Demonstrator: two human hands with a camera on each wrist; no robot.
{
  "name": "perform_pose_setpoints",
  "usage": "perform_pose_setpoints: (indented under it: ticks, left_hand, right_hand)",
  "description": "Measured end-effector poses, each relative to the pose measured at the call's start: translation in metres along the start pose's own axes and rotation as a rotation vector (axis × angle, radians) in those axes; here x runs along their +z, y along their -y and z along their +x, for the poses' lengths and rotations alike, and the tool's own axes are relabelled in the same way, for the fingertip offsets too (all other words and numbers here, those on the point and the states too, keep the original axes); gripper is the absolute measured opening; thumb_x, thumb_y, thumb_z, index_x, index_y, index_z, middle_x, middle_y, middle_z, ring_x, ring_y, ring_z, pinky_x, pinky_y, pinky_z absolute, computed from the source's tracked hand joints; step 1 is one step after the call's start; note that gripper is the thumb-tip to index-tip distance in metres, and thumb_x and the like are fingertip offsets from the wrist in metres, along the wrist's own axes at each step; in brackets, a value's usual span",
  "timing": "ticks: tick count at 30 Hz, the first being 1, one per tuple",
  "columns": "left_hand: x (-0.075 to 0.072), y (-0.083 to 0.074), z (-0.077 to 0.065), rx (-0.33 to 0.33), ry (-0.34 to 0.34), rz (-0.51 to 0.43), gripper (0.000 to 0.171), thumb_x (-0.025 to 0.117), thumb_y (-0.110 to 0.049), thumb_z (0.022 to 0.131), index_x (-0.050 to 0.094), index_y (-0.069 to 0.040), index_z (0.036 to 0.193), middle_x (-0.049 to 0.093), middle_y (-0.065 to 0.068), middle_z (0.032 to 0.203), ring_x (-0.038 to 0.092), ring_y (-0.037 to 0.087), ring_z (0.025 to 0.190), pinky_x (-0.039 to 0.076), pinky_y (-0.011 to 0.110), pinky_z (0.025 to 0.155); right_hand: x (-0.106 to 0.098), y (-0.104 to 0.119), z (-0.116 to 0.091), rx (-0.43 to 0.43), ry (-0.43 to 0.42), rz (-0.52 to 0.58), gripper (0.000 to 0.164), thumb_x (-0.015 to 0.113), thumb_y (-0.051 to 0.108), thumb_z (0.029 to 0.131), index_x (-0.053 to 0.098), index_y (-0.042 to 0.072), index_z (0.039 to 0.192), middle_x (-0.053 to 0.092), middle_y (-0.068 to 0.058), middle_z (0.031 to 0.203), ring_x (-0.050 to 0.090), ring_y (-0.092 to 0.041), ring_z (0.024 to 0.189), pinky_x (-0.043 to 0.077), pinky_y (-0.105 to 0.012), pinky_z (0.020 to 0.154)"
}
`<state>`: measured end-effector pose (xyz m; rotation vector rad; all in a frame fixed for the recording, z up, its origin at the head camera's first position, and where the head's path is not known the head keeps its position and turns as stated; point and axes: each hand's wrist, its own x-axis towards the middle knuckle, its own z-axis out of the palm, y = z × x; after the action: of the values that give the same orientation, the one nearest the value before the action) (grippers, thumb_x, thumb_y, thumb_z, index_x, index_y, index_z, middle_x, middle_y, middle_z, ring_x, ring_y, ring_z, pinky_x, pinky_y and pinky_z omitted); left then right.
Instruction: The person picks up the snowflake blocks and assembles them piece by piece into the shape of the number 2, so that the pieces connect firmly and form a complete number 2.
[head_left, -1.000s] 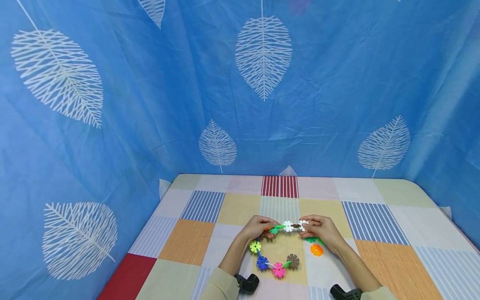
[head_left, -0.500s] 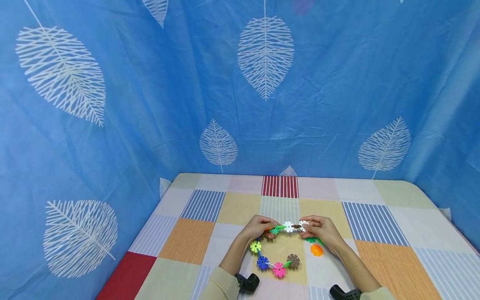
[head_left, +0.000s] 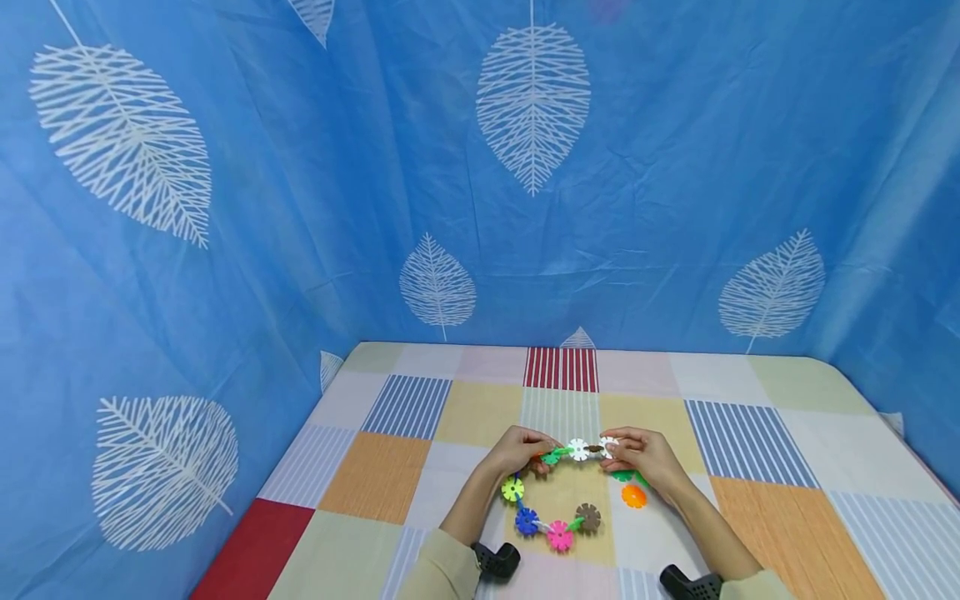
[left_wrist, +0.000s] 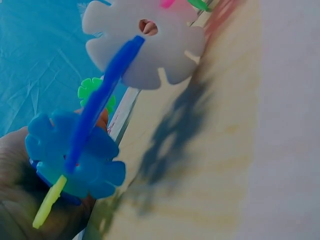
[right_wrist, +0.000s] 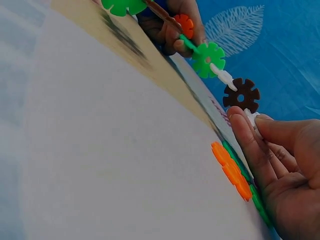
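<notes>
One C-shaped chain (head_left: 513, 489) of notched flower discs lies between and in front of the two hands, and its near tip, the brown end disc (head_left: 588, 518), serves here as the landmark. The chain's far run has its long axis left to right, beyond the brown end disc. From there it bends round on the left and comes back past the blue disc (head_left: 527, 522) and the pink disc (head_left: 559, 536), just left of the landmark.

The right hand (head_left: 647, 457) is beyond the brown end disc and to its right. Its thumb and fingers pinch the white tip disc (head_left: 609, 447), the chain's other end. The two tips are apart, so the C's gap faces right. The left hand (head_left: 513, 450) is beyond the landmark and to its left, fingers curled in on the chain near an orange-red disc (right_wrist: 184, 26); exactly which pieces it grips I cannot tell.

The right hand is nearer to the gap, and clearly nearer to the loose orange disc (head_left: 633, 497), which lies right of the brown end disc and slightly beyond it. Green discs (head_left: 622, 476), partly hidden by the right hand, lie just past the orange one.
</notes>
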<state>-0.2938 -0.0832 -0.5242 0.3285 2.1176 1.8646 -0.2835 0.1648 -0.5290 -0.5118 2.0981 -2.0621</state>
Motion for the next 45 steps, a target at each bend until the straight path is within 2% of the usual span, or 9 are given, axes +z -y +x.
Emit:
perform_pose_setpoints:
  ticks: [7,17,20,23,28,34,37,40,45]
  left_hand:
    - [0.000,-0.003,0.001,0.015,0.003,0.039,0.019,0.057,-0.009,0.091,0.070,0.003,0.096,0.066,0.014,0.070,0.057,0.009,0.047,0.050,0.022,0.047]
    - [0.000,-0.004,0.002,0.004,0.014,0.025,0.021,0.056,-0.011,0.092,0.069,0.004,0.099,0.067,0.014,0.074,0.057,0.007,0.049,0.051,0.022,0.050]
    - [-0.002,-0.004,0.000,-0.016,0.035,0.003,0.022,0.054,-0.014,0.093,0.068,0.002,0.102,0.067,0.011,0.079,0.059,0.008,0.052,0.053,0.023,0.053]
    - [-0.005,-0.006,-0.001,-0.013,0.098,0.000,0.023,0.052,-0.015,0.095,0.066,0.000,0.105,0.066,0.009,0.085,0.062,0.011,0.058,0.054,0.026,0.056]
    - [-0.010,-0.015,-0.002,0.055,0.235,0.122,0.024,0.052,-0.019,0.095,0.062,-0.001,0.107,0.065,0.007,0.094,0.061,0.015,0.065,0.053,0.029,0.054]
    - [-0.010,-0.019,-0.001,0.119,0.323,0.272,0.030,0.060,-0.022,0.091,0.059,-0.005,0.116,0.068,0.003,0.093,0.064,0.012,0.075,0.053,0.028,0.061]
    - [-0.008,-0.016,0.001,0.189,0.329,0.336,0.039,0.065,-0.021,0.087,0.058,-0.009,0.124,0.067,-0.004,0.094,0.062,0.007,0.076,0.052,0.024,0.065]
    - [-0.005,-0.013,0.001,0.229,0.306,0.383,0.042,0.066,-0.021,0.086,0.058,-0.011,0.126,0.067,-0.005,0.097,0.058,0.006,0.060,0.049,0.022,0.057]
    - [-0.003,-0.011,-0.002,0.226,0.281,0.437,0.040,0.065,-0.022,0.087,0.059,-0.012,0.125,0.066,-0.004,0.107,0.048,0.008,0.042,0.041,0.020,0.043]
  right_hand:
    - [-0.003,0.000,0.001,-0.004,0.002,0.006,0.035,0.054,-0.002,0.090,0.046,-0.021,0.118,0.066,-0.020,0.078,0.067,-0.028,0.073,0.054,-0.037,0.067]
    - [-0.003,0.000,0.002,-0.027,-0.005,0.025,0.037,0.054,0.000,0.090,0.045,-0.022,0.119,0.064,-0.022,0.080,0.067,-0.028,0.074,0.054,-0.037,0.069]
    - [-0.002,0.000,0.003,-0.042,-0.007,0.029,0.038,0.054,0.000,0.091,0.044,-0.022,0.119,0.063,-0.024,0.084,0.067,-0.028,0.074,0.054,-0.038,0.069]
    - [0.000,0.001,0.005,-0.035,-0.024,0.016,0.038,0.055,0.001,0.091,0.044,-0.020,0.120,0.062,-0.025,0.086,0.067,-0.027,0.073,0.054,-0.038,0.068]
    - [0.005,0.004,0.004,-0.019,-0.042,-0.002,0.037,0.057,0.002,0.090,0.048,-0.017,0.120,0.062,-0.023,0.085,0.067,-0.026,0.072,0.055,-0.039,0.066]
    - [0.013,0.005,0.003,-0.048,-0.031,-0.011,0.034,0.056,0.001,0.090,0.049,-0.017,0.118,0.063,-0.020,0.081,0.066,-0.029,0.070,0.055,-0.041,0.065]
    - [0.017,0.004,0.003,-0.059,-0.044,-0.004,0.033,0.057,0.001,0.089,0.050,-0.017,0.116,0.064,-0.017,0.077,0.066,-0.029,0.069,0.054,-0.041,0.064]
    - [0.020,0.002,0.004,-0.070,-0.054,-0.010,0.033,0.058,0.002,0.088,0.051,-0.017,0.114,0.064,-0.016,0.074,0.067,-0.029,0.068,0.055,-0.040,0.063]
    - [0.023,0.002,0.004,-0.060,-0.048,-0.002,0.033,0.059,0.001,0.088,0.050,-0.020,0.112,0.064,-0.020,0.075,0.067,-0.028,0.067,0.055,-0.039,0.063]
